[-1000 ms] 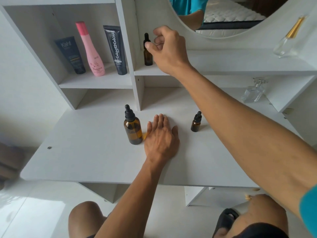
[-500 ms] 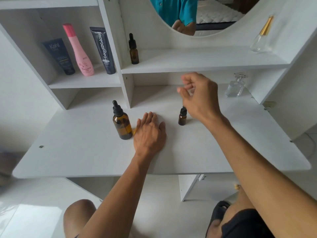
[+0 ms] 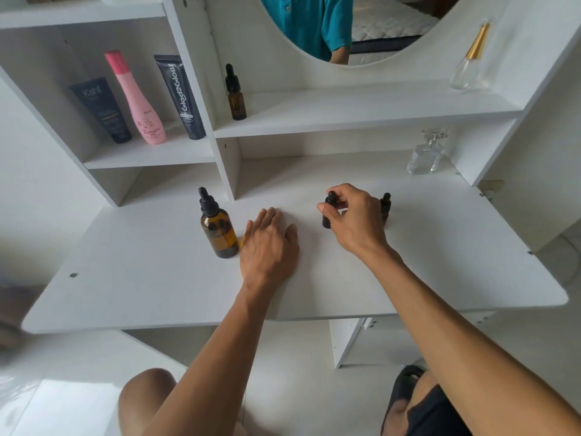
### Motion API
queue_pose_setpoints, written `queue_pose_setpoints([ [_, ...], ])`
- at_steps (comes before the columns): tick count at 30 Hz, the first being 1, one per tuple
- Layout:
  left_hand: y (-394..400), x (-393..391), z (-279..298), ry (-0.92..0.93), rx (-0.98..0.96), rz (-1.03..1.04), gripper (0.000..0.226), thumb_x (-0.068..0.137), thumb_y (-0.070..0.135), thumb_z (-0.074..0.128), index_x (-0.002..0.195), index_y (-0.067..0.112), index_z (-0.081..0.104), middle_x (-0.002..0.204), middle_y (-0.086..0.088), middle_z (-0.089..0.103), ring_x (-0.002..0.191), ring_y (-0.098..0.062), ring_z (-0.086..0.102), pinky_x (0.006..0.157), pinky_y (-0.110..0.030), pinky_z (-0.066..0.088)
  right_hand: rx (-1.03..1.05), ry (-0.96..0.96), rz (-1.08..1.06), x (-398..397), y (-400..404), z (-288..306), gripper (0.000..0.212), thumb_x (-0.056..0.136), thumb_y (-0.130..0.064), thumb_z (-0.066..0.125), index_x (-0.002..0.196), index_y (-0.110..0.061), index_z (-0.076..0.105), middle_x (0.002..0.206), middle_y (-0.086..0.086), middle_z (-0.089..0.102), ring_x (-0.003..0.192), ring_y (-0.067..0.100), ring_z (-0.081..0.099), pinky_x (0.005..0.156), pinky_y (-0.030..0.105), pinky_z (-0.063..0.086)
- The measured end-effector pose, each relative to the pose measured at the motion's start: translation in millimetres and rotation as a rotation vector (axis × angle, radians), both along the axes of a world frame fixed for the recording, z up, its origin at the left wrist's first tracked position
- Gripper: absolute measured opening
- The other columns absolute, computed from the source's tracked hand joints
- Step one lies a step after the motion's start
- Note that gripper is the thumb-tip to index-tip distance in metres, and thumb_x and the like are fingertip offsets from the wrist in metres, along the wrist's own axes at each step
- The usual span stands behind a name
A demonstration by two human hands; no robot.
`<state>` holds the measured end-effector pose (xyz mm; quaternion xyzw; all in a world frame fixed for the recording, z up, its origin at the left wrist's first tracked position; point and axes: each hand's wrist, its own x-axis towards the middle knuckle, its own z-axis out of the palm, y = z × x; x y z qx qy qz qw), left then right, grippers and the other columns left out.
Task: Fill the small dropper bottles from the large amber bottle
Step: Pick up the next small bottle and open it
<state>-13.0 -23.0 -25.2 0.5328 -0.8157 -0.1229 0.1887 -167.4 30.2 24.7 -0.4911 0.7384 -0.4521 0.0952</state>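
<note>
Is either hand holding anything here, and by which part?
The right hand pinches a small dropper bottle around its black cap. The left hand rests flat, holding nothing.

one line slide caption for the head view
Right hand grips a small dropper bottle; left hand rests flat beside the large amber bottle.

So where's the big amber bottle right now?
The large amber bottle stands upright on the white desk, left of centre in the head view, just beside the left hand.

White vanity in a bright room.
You face its desk top, shelves, round mirror and glossy white floor.
</note>
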Motion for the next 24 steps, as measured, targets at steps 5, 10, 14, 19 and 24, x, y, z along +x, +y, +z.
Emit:
queue_pose_setpoints([
  [5,4.1,1.4,7.7,0.080,0.034,-0.009,0.039,0.097,0.034,0.045,0.124,0.008,0.059,0.136,-0.009,0.059,0.132,-0.029,0.048,0.112,-0.043,0.036,-0.032,-0.029,0.036,4.5,4.5,3.8,0.015,0.087,-0.017,0.075,0.098,-0.008,0.070,0.084,-0.005,0.068,0.079,0.010,0.064,0.080,0.024,0.051],
  [10,18.3,9.3,23.7,0.284,0.153,-0.057,0.057,0.088,0.025,0.064,0.142,0.013,0.051,0.142,-0.006,0.058,0.130,-0.025,0.051,0.106,-0.034,0.041,-0.072,-0.017,0.103,15.0,11.1,15.4,0.016,0.085,-0.017,0.077,0.099,-0.010,0.072,0.086,-0.007,0.070,0.072,-0.001,0.061,0.073,0.011,0.048],
  [14,29.0,14.6,22.6,0.346,0.185,-0.064,0.061,0.084,0.033,0.074,0.139,0.015,0.055,0.136,-0.002,0.062,0.124,-0.021,0.056,0.101,-0.033,0.046,-0.048,-0.016,0.181,25.5,14.2,17.0,0.017,0.084,-0.016,0.079,0.099,-0.010,0.073,0.085,-0.007,0.070,0.073,-0.006,0.061,0.073,0.008,0.048],
  [19,38.0,16.3,22.9,0.461,0.138,-0.065,0.033,0.082,0.036,0.077,0.109,0.018,0.069,0.106,0.005,0.073,0.100,-0.016,0.064,0.085,-0.035,0.053,-0.003,0.017,0.242,38.5,18.7,13.0,0.023,0.082,-0.017,0.081,0.103,-0.013,0.074,0.090,-0.004,0.073,0.076,0.004,0.063,0.071,0.001,0.043],
  [24,39.0,18.7,17.4,0.454,0.114,-0.060,0.019,0.084,0.036,0.069,0.094,0.021,0.069,0.090,0.002,0.072,0.083,-0.017,0.061,0.068,-0.032,0.049,0.032,0.026,0.253,45.9,20.9,10.8,0.024,0.081,-0.018,0.081,0.104,-0.013,0.074,0.092,-0.002,0.074,0.081,0.008,0.064,0.071,0.001,0.041],
])
